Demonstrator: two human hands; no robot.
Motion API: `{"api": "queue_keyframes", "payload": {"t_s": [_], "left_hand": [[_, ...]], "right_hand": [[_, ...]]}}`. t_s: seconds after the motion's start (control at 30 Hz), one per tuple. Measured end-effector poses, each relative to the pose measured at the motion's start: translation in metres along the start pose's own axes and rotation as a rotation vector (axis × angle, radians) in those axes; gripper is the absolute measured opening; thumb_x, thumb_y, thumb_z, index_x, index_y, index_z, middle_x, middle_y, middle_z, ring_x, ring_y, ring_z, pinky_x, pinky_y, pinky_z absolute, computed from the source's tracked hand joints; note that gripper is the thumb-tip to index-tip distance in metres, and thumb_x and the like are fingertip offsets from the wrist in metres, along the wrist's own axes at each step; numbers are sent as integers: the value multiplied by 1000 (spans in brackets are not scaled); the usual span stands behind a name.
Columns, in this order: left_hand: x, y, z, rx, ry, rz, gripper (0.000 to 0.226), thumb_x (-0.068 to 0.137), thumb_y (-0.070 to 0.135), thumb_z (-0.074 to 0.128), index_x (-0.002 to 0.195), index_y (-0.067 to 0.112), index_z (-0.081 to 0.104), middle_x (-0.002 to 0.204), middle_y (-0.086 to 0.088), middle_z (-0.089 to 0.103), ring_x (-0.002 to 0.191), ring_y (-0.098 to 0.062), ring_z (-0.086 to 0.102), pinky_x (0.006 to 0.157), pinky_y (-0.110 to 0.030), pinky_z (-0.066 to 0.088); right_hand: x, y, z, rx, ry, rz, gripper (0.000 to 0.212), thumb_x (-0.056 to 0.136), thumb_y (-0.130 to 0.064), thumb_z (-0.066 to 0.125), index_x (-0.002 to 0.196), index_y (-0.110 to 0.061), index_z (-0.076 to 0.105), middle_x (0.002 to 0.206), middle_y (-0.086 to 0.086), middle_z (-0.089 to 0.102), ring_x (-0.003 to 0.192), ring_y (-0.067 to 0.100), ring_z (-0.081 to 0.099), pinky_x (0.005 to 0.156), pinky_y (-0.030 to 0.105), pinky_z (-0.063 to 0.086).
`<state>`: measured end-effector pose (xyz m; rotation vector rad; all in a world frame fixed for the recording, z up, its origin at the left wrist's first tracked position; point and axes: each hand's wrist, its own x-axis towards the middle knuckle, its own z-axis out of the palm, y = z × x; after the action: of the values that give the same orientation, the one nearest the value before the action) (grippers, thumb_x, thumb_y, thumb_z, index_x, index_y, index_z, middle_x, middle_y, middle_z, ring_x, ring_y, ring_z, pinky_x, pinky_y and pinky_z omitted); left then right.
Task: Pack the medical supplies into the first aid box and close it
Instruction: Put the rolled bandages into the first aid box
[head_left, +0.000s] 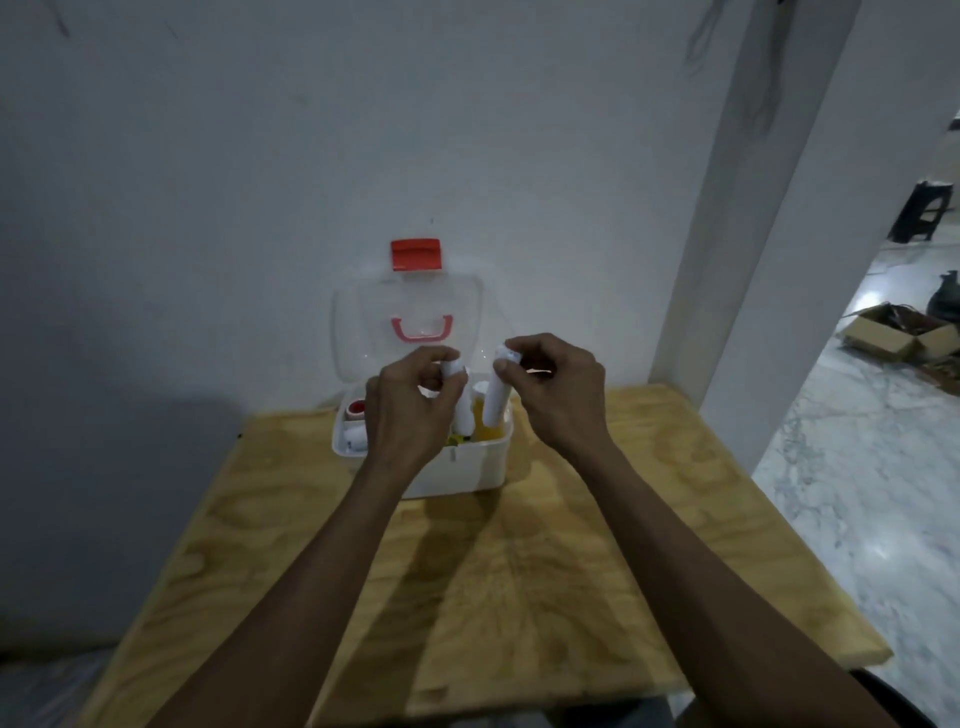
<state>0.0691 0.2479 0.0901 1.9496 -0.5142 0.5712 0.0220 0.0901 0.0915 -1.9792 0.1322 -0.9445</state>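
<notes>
A white first aid box (483, 467) stands open at the far edge of the wooden table, against the wall. Its clear lid (358, 322) leans upright, with a pink handle and a red latch (415, 254) on top. My left hand (410, 410) grips a white tube (460, 400) held upright over the box. My right hand (556, 395) grips a second white tube (496, 395), its lower end inside the box. A red-and-white roll (356, 408), a white roll (357, 436) and something yellow (488, 431) lie inside the box.
The plywood table (519, 571) stretches toward me in front of the box. A white pillar (753, 260) rises at the right. Beyond it, on the marble floor, sit an open cardboard box (904, 338) and a dark stool (924, 208).
</notes>
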Motion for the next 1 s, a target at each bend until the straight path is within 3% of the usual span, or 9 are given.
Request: {"api": "queue_keyframes", "payload": {"t_s": [0.17,0.37,0.6,0.9,1.0], "left_hand": [[-9,-12,8,-8,-69,0,20,83,24,74,103,21,73,85,8,73,79,-2,67,70,-25,56],[-15,-19,13,-3,-150,-61,21,83,23,75,104,19,73,91,1,75,80,-5,68,71,-25,56],[-12,-18,15,-1,-156,-43,17,82,22,77,98,19,73,88,2,75,80,-7,69,71,-26,55],[-16,-29,15,106,-298,-99,21,80,24,78,100,16,76,95,-4,77,82,-12,70,76,-39,60],[-13,-30,11,149,-338,-101,21,81,27,78,100,16,78,95,-2,77,83,-10,69,83,-38,58]], "right_hand": [[-5,11,6,-23,-72,6,19,80,-21,77,99,-17,75,89,-10,73,79,-1,67,70,17,55],[-13,25,9,-67,-129,24,16,80,-24,77,95,-21,75,89,-14,71,83,2,66,70,9,45],[-20,34,12,-113,-161,34,19,80,-25,77,98,-20,76,95,-8,75,84,2,64,70,7,42],[-23,36,11,-148,-219,31,20,82,-26,76,101,-19,76,99,-4,75,85,0,59,69,4,36],[-26,38,11,-177,-228,51,21,83,-30,75,100,-16,77,101,-2,75,85,0,57,71,13,39]]}}
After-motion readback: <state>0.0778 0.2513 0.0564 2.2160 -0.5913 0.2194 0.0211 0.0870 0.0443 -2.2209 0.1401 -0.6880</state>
